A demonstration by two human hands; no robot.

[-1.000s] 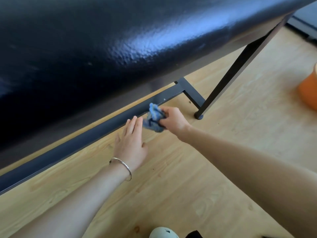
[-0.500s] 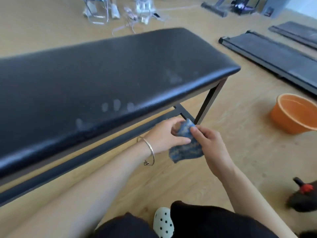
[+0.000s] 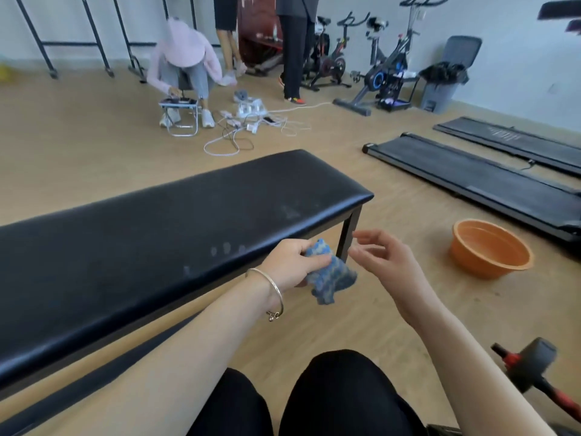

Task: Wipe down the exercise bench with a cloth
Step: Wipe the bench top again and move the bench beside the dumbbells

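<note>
The black padded exercise bench [image 3: 151, 247] stretches from the left edge to the middle, with faint finger marks near its front edge. My left hand [image 3: 289, 262], a thin bangle on its wrist, grips a crumpled blue cloth [image 3: 330, 278] just in front of the bench's right front leg [image 3: 347, 237]. A little to the right, my right hand [image 3: 386, 262] hovers with its fingers loosely spread, holding nothing and apart from the cloth.
An orange basin [image 3: 490, 250] sits on the wooden floor to the right. Two flat treadmills [image 3: 471, 177] lie beyond it. A dumbbell [image 3: 534, 363] lies at lower right. People, cables [image 3: 245, 130] and exercise bikes [image 3: 377, 73] fill the far side.
The cloth has passed from my right hand to my left, and the right hand has let go. My view has risen from under the bench to above it.
</note>
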